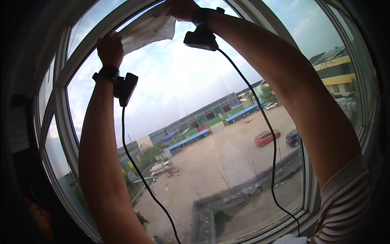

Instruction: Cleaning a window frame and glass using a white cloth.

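Both arms are raised against a large window pane (182, 76). A thin, pale, stained cloth (149, 30) is stretched between the hands along the top of the pane. My left hand (110, 48) grips its lower left end near the window frame. At the top edge of the view, my right hand (182, 9) is at the cloth's upper right end; its fingers are partly cut off and dark, and it seems to hold the cloth. Each wrist wears a black strap with a small black device, the left one (127, 88) and the right one (201, 39), with a black cable hanging from it.
White window frame bars (65, 71) surround the pane, with further panes at left and right. Something white (289, 239) lies by the sill at the bottom right. Beyond the glass are a paved yard, a red car (266, 138), a white truck and long buildings.
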{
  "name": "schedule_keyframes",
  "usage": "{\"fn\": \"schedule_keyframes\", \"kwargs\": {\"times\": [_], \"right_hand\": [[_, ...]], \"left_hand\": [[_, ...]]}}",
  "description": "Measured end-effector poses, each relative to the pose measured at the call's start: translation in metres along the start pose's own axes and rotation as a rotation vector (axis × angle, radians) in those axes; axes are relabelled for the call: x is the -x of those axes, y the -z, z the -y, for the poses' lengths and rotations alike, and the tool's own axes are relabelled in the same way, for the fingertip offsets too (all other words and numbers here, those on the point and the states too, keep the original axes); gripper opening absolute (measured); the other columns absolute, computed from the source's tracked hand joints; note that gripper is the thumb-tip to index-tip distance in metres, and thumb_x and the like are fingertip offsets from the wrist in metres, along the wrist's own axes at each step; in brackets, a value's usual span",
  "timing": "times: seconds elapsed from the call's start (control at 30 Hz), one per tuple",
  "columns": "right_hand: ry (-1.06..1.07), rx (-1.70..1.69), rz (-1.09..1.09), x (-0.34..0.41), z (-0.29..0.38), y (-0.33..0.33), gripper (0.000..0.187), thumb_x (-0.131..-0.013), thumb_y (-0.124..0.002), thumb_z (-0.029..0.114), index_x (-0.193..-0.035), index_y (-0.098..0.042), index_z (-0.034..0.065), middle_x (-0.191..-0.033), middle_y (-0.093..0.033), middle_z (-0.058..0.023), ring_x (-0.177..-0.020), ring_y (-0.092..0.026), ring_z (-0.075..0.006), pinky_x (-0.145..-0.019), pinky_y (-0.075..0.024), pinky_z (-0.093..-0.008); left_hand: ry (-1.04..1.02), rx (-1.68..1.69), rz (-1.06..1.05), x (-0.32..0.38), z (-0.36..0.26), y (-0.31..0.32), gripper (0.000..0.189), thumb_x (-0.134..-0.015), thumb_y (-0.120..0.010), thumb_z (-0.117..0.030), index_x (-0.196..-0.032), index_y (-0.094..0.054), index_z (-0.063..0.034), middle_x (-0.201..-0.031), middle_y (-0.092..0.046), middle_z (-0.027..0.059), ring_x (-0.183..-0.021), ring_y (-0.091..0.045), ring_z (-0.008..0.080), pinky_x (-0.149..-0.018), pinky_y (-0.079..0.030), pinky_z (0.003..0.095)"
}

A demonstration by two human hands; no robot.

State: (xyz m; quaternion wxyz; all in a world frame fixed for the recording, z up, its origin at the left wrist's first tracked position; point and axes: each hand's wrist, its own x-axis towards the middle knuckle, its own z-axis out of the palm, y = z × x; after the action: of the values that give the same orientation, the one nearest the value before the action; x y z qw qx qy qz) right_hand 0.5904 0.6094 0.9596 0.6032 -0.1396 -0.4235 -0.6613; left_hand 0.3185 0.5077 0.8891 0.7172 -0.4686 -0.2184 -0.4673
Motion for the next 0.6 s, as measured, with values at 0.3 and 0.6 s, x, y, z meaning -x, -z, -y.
{"fn": "schedule_keyframes", "kwargs": {"times": [0.3, 0.6], "right_hand": [[-0.464, -0.041, 0.510, 0.005, 0.136, 0.040, 0.080, -0.081, -0.060, 0.066, -0.129, -0.059, 0.0029, -0.141, -0.047, -0.0190, -0.131, -0.042, -0.0340, -0.109, -0.0339, -0.0502], [-0.494, 0.001, 0.457, 0.010, 0.150, 0.048, 0.059, -0.085, -0.061, 0.051, -0.122, -0.065, 0.0044, -0.129, -0.059, -0.0157, -0.122, -0.051, -0.0311, -0.101, -0.0414, -0.0481]], "left_hand": [[0.259, -0.054, 0.353, 0.058, 0.049, -0.049, 0.046, -0.097, -0.048, -0.041, -0.139, -0.049, -0.0220, -0.126, -0.058, 0.0213, -0.117, -0.054, 0.0388, -0.092, -0.050, 0.0483], [-0.433, -0.575, 0.300, 0.066, 0.080, -0.061, 0.046, -0.094, -0.051, -0.018, -0.138, -0.045, -0.0300, -0.143, -0.041, 0.0165, -0.112, -0.055, 0.0448, -0.084, -0.056, 0.0475]]}}
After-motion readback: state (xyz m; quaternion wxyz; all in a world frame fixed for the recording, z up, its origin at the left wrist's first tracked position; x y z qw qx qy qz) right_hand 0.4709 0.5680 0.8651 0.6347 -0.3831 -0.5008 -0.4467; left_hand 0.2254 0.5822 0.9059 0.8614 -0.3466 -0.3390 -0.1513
